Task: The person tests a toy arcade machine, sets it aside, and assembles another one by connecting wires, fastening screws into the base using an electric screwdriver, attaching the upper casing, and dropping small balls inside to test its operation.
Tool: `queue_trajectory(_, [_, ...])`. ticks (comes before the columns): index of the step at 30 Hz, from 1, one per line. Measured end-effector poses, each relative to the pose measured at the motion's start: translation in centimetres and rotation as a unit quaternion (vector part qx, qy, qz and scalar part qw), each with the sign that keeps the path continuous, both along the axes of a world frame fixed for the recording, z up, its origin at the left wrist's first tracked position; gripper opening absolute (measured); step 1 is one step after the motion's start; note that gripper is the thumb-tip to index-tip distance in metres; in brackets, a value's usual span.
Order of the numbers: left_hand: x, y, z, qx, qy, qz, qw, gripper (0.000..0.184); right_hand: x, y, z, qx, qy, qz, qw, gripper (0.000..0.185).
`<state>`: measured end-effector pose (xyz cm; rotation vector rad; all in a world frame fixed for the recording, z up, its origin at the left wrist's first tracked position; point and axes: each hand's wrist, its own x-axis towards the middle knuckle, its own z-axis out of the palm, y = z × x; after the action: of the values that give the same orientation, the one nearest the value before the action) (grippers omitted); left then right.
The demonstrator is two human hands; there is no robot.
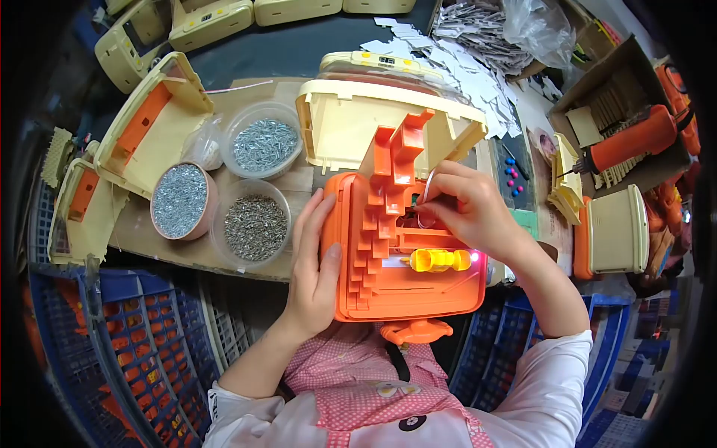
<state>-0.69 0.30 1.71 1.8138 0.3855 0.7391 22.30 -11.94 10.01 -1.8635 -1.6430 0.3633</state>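
Right now, through the head camera, I look down on a dark worktable [276,52] partly covered in cardboard [194,257], with a blue crate [101,280] below its edge on the left. A cream plastic housing [321,112] stands just beyond the hands. Nearest me, at the table edge in front of a pink checked apron [340,381], is the orange toy casing [418,295], its open inside facing up. An orange stepped piece [407,153] rises from it. The left hand [310,261] lies along the casing's left side, its fingers nearly straight and thumb on the rim, steadying it. The right hand [459,205] reaches into the upper right of the casing, thumb and forefinger drawn together beside a thin white wire loop [425,196]; I cannot tell what is pinched. To the left stand a pink tub [211,205] and two clear tubs [265,174] of metal fasteners. A yellow plastic part [441,260] sits inside the casing, next to a small glowing light [475,256].
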Motion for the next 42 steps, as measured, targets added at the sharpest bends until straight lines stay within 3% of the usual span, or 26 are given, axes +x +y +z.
queue_trajectory(20, [-0.08,-0.11,-0.04,-0.023,0.000,-0.025,0.999,0.053,-0.55,0.15,0.48,-0.015,-0.002,-0.023,1.000,0.013])
queue_trajectory(22, [-0.26,0.04,-0.08,-0.029,0.001,-0.024,0.999,0.053,-0.51,0.26,0.51,-0.052,0.062,-0.046,0.996,0.015])
queue_trajectory(42, [-0.01,-0.36,-0.45,-0.092,-0.007,-0.025,0.995,0.052,-0.42,0.09,0.10,0.001,-0.001,-0.024,1.000,0.015])
